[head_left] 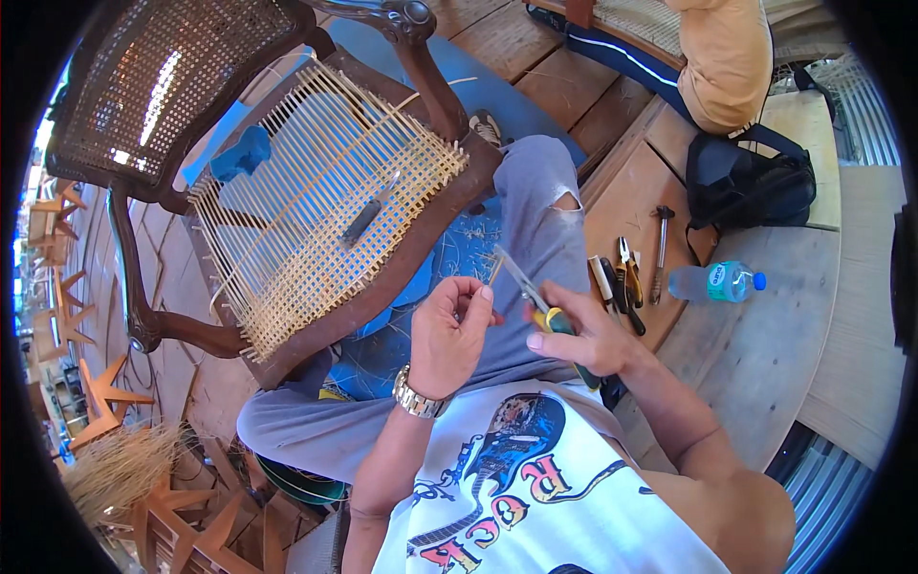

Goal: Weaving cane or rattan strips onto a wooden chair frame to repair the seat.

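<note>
My left hand (451,330), wearing a metal wristwatch (418,394), is closed in a pinch above my lap. A short, thin strip of cane (495,267) sticks up from between its thumb and fingers. My right hand (591,330) grips long-jawed pliers (524,279) with yellow and dark handles, their jaws slanting up beside the strip. Left of my hands stands a dark wooden armchair (330,330). Its cane seat (382,187) is tightly woven along the front and right edges, with open parallel strands farther back. A dark-handled pointed tool (361,222) lies on the weave.
On the boards to the right lie several hand tools (626,277), a hammer-like tool (661,251), a water bottle (719,282) and a black bag (746,182). Another person's arm (725,67) shows at the upper right. Wooden stars (105,397) and loose fibre strands (120,469) are at the left.
</note>
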Motion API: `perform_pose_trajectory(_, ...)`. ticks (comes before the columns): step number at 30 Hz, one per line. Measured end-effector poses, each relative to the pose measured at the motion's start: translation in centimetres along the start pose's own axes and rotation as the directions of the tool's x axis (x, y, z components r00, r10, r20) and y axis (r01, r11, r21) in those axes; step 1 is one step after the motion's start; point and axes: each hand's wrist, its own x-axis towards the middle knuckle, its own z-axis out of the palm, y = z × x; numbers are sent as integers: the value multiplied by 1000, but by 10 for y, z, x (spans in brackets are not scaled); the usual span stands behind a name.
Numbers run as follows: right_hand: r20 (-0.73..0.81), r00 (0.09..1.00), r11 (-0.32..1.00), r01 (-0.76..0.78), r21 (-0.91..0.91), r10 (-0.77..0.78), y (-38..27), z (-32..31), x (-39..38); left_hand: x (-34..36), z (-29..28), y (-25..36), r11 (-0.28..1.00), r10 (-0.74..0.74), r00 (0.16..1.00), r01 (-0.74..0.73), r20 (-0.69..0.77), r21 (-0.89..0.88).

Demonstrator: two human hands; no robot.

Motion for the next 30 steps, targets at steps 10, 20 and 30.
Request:
perform_pose_trajectory(10,-739,625,544,-541,-641,-250,127,-161,-15,-3,-65,-24,994,-110,992,109,-62,-17)
perform_pose_trajectory(20,-764,562,341,-684,-644,-316,167,-104,0,-44,-193,-95,952,-277,912,304,-301,44)
perform_pose_trajectory(30,-423,793,242,-349,-905,-438,211,-90,-25,-24,-149,-86,959,-284,940,277,-187,-63)
